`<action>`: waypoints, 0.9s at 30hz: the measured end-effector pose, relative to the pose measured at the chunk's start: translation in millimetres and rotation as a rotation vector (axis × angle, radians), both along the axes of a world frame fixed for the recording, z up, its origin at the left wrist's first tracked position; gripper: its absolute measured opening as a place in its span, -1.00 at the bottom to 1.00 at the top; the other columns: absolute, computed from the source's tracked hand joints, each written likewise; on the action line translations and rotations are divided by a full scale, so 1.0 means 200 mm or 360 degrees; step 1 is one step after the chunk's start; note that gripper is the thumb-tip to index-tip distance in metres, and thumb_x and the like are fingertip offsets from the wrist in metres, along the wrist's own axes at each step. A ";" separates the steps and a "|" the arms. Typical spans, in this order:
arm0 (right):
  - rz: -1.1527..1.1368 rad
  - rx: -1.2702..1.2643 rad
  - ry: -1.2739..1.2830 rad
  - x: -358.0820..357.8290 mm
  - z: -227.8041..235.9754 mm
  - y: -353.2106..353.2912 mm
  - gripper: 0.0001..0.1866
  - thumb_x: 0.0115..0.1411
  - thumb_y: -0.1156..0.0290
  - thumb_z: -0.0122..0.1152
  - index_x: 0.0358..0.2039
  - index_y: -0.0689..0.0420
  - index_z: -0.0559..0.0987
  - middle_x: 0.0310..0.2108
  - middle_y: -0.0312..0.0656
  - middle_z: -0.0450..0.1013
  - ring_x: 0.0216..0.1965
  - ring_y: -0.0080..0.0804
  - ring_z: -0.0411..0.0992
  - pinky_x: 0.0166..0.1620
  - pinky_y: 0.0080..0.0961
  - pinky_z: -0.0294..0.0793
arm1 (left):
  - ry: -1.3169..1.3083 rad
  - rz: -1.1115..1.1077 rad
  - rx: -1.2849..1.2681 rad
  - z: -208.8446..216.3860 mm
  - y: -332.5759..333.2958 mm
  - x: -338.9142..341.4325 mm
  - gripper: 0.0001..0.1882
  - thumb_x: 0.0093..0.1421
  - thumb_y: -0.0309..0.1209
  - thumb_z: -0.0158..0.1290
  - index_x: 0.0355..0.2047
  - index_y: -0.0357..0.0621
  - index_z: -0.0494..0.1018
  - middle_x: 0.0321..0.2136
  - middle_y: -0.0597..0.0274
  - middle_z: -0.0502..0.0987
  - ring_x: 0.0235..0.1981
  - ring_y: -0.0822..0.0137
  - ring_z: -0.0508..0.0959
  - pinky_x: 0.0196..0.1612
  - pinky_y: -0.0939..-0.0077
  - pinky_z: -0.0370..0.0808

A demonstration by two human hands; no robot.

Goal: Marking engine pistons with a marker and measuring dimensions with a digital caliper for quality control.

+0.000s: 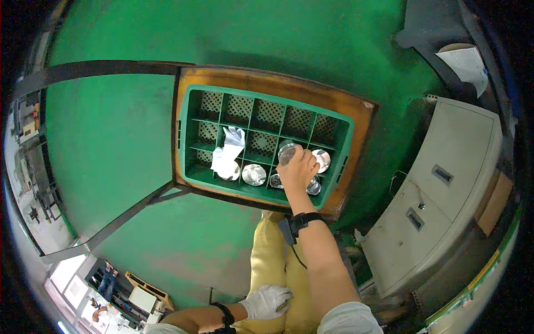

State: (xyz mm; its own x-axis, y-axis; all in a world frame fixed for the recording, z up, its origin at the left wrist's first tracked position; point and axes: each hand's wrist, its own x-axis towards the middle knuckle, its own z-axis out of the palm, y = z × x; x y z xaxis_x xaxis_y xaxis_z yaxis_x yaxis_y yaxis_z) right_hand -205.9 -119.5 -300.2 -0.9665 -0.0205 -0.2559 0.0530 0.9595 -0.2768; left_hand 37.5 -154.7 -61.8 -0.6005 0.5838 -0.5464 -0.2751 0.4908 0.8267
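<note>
Over crate (266,114) | right hand (300,170): grasping clear cup (286,155) | left hand (266,302): gloved, on legwear (267,253), can't tell if clenched

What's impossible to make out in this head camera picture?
All in the head view:
Clear round cup: right side, hidden by the bare right hand.
Shiny silver disc: upper-left part, under crumpled white material.
White-gloved left hand: palm, turned away.
White paper sheet: any print, too small.
</note>
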 end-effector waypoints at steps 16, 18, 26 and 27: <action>0.0002 0.0052 -0.0266 0.03 0.12 0.00 -0.18 -0.19 0.13 0.43 0.09 -0.05 0.25 0.13 0.00 0.20 0.13 -0.04 0.14 0.11 -0.10 0.02 | 0.0145 -0.0183 -0.0079 -0.01 0.07 -0.04 -0.74 0.04 -0.25 0.04 -0.28 -0.06 0.45 -0.28 0.27 0.49 -0.28 0.25 0.51 -0.31 0.28 0.41; 0.0051 -0.0087 -0.0086 0.08 0.30 0.05 -0.24 -0.17 0.10 0.40 0.05 -0.02 0.30 0.11 0.02 0.21 0.11 -0.03 0.14 0.07 -0.09 0.06 | 0.0285 -0.0195 -0.0121 0.01 0.06 -0.01 -0.73 0.05 -0.23 0.02 -0.26 -0.06 0.45 -0.26 0.26 0.48 -0.25 0.24 0.50 -0.28 0.26 0.40; 0.0191 -0.0313 0.0006 0.47 1.27 0.57 -0.72 0.03 0.13 0.13 -0.29 -0.01 0.49 -0.27 -0.25 0.41 -0.17 -0.21 0.30 -0.15 -0.19 0.27 | 0.1063 -0.0881 -0.0457 0.18 0.00 -0.05 -0.66 0.13 -0.20 -0.07 -0.14 -0.08 0.38 -0.11 0.11 0.40 -0.05 0.09 0.37 -0.13 0.20 0.35; 0.0158 -0.0402 0.0009 0.55 1.39 0.62 -0.76 0.04 0.14 0.11 -0.33 -0.03 0.51 -0.37 -0.29 0.43 -0.23 -0.24 0.32 -0.20 -0.22 0.29 | 0.1106 -0.1083 -0.0518 0.18 -0.03 -0.05 -0.64 0.10 -0.20 -0.07 -0.13 -0.08 0.36 -0.10 0.08 0.38 -0.06 0.07 0.35 -0.12 0.15 0.33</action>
State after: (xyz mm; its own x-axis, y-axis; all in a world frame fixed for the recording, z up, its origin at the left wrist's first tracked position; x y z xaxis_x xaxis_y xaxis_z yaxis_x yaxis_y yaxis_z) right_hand -95.7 4.9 -22.5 -0.9581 -0.1775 -0.2250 -0.0401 0.8604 -0.5080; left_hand 27.7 -160.8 -25.9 -0.4417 0.8047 -0.3967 0.6345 0.5927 0.4960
